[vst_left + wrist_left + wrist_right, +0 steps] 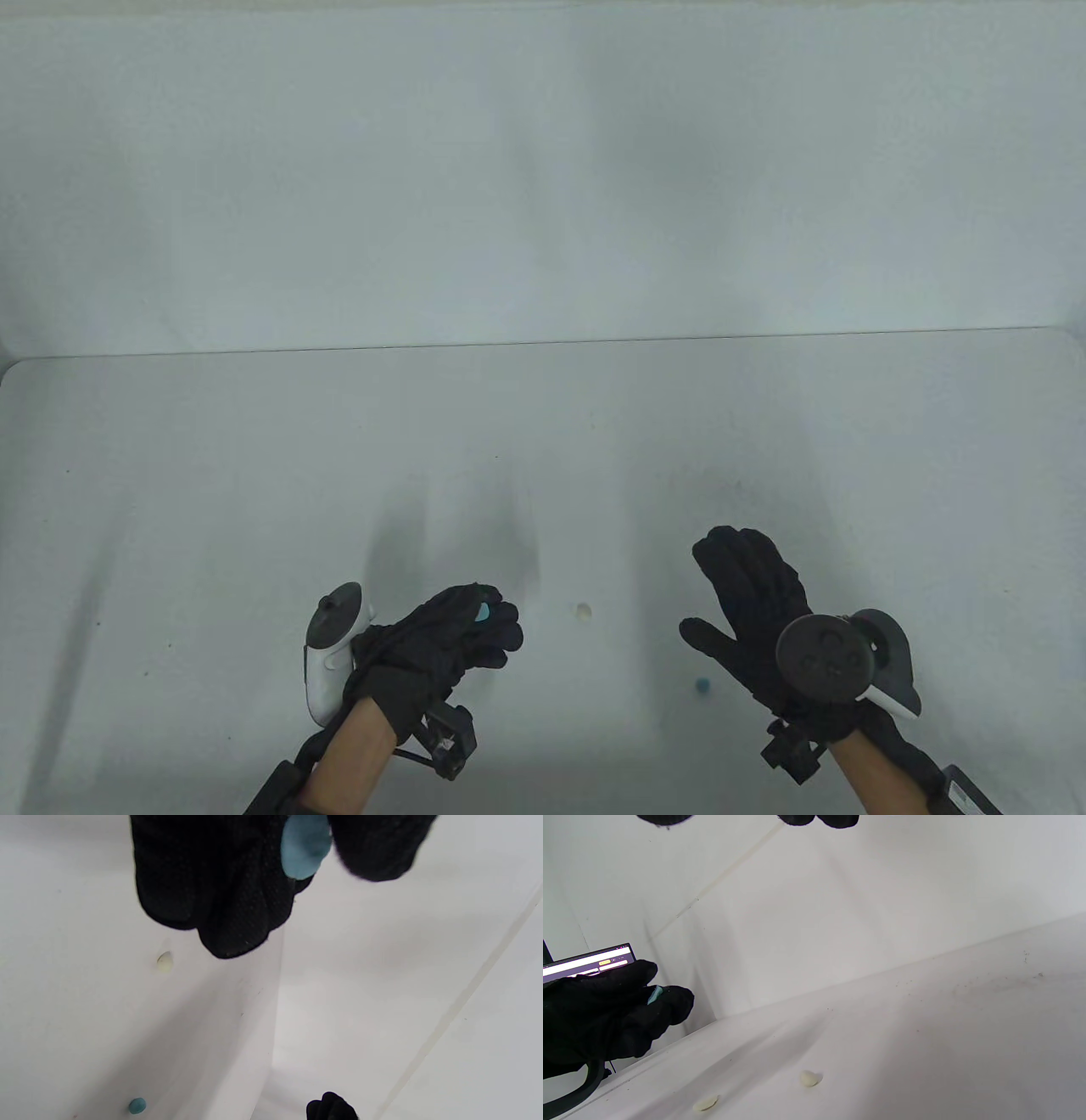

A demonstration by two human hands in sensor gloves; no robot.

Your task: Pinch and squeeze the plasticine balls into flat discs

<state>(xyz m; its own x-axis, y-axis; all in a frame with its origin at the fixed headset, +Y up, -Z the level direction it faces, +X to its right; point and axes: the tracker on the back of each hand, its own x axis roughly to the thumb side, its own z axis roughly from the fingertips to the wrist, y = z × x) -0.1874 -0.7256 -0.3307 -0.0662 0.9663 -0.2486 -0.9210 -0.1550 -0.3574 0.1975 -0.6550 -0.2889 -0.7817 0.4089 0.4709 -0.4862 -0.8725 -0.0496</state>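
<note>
My left hand (484, 615) pinches a light blue plasticine piece (481, 611) between thumb and fingers, just above the table. In the left wrist view the piece (305, 846) looks flattened, and it also shows in the right wrist view (654, 994). My right hand (708, 590) is open and empty, fingers spread, above the table at the right. A cream ball (584, 610) lies between the hands. A small darker blue ball (702, 685) lies by my right thumb.
The right wrist view shows the cream ball (809, 1078) and a second, flatter cream piece (705, 1104) nearer my left hand. A lit screen (589, 961) stands behind that hand. A white wall (543, 170) rises behind the white table (254, 475).
</note>
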